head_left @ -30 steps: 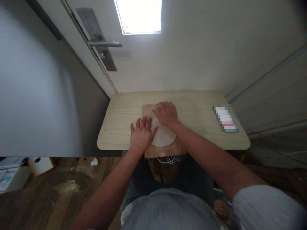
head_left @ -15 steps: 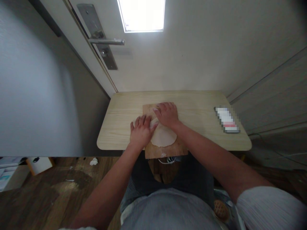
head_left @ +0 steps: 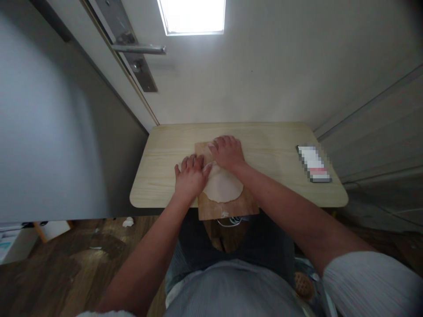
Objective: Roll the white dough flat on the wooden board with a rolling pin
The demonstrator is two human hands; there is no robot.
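Observation:
A thin, pale sheet of dough with a rounded near edge lies on a brown wooden board. My left hand rests palm down at the board's left side, fingers stretched forward and spread. Farther up and to the right, my right hand lies palm down over the board's far right part, its fingers extended and its thumb pointing left. A pale strip shows between the hands; most of it is covered, so I cannot tell its kind. The dough's far edge is hidden beneath the hands.
The board lies on a light wooden table and juts past its near edge. A phone with a blurred screen lies at the right. Behind the table stands a door with a metal handle. A scrap of paper is on the floor.
Both hands have shifted slightly up and left in view, the left a bit more away from the dough. The background has moved a little too, as the camera tilted. The dough stays on the board.

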